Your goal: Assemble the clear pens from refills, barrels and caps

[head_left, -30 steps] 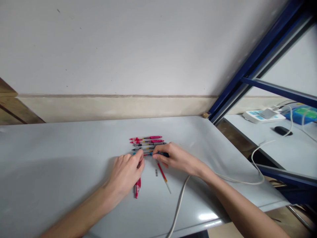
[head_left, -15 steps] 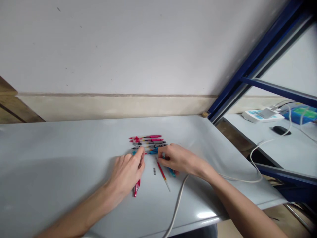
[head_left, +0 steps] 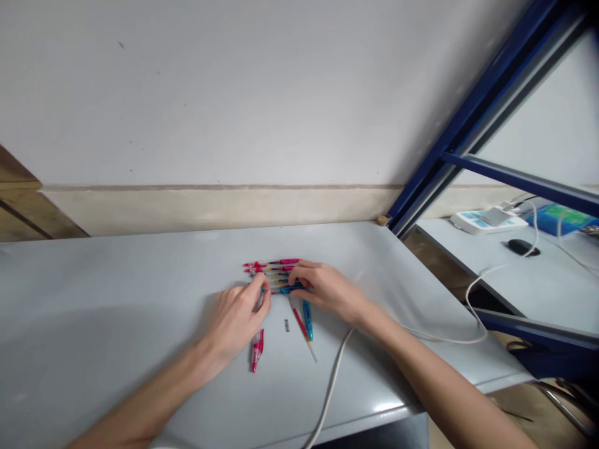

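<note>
While any print on pens (head_left: 281,270) is illegible, left fingers (head_left: 256,284) curl narrow, right fingers (head_left: 306,273) straddle pens; holds unclear.

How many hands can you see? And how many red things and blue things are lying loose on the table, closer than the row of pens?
Hands: 2 (left hand, right hand)
Red: 2 (red pen piece, red ink tube)
Blue: 1 (blue pen piece)
Total: 5

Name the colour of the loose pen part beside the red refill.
The pen part is blue, seen best in the head view.
</note>
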`<control>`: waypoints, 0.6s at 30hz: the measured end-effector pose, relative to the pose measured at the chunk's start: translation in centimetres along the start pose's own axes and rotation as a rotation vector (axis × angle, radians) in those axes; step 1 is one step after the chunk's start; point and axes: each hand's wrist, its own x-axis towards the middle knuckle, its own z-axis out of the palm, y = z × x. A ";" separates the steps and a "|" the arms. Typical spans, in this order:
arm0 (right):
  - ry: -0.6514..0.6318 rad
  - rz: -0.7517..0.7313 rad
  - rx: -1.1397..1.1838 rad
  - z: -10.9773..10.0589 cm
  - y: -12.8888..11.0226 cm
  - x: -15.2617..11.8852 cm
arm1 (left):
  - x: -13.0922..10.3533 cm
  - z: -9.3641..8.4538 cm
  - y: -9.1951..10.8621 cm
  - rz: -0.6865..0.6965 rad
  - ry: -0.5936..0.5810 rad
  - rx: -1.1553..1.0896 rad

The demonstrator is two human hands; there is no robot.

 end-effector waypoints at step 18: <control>0.177 0.043 0.462 0.2 -1.1 0.1 | 1.3 -1.9 -1.8 0.516 0.284 0.266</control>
